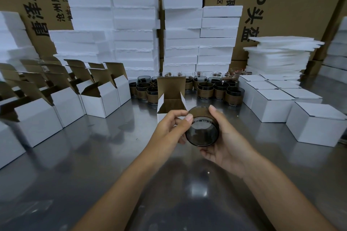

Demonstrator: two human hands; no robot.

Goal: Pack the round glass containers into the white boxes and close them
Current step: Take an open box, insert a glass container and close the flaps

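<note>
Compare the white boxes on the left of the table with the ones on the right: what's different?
The left boxes stand open, brown-lined lids up; the right boxes are closed, lids flat. The left boxes are packed side by side in rows; the right boxes sit more loosely, with gaps between some. Both groups are white cardboard of similar shape, resting on the steel table.

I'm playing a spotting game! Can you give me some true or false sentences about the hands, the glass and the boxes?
1. Both hands hold one dark glass container. True: the left hand and the right hand grip it.
2. The white box just behind the hands is closed. False: its lid stands open.
3. The boxes on the right are closed. True.
4. The held glass already sits inside a box. False: it is in the hands, above the metal table.
</note>
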